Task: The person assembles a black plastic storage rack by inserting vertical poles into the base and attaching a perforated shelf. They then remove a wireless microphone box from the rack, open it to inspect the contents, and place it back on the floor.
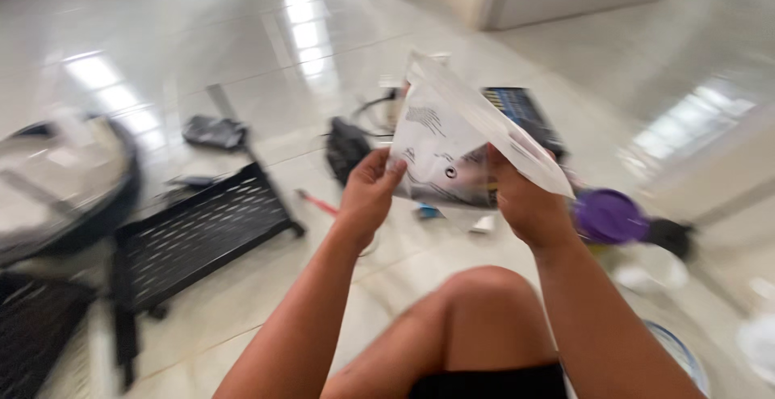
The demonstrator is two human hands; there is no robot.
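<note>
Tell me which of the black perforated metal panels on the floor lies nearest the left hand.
The angled perforated panel just left of the left hand. The other dark perforated piece sits farther off, in the bottom-left corner, cut by the frame.

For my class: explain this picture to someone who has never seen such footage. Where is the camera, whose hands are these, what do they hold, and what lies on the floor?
There is one picture, taken by a camera worn on a person's head and looking down, so the arms and a bent knee are the wearer's own. No machine is involved. The left hand and right hand each have a grip on a white printed paper sheet, folded or partly opened, held up between them. Below is a glossy tiled floor. On it lie a black perforated metal panel, a dark bag, a purple round lid and other small parts too blurred to name.
</note>
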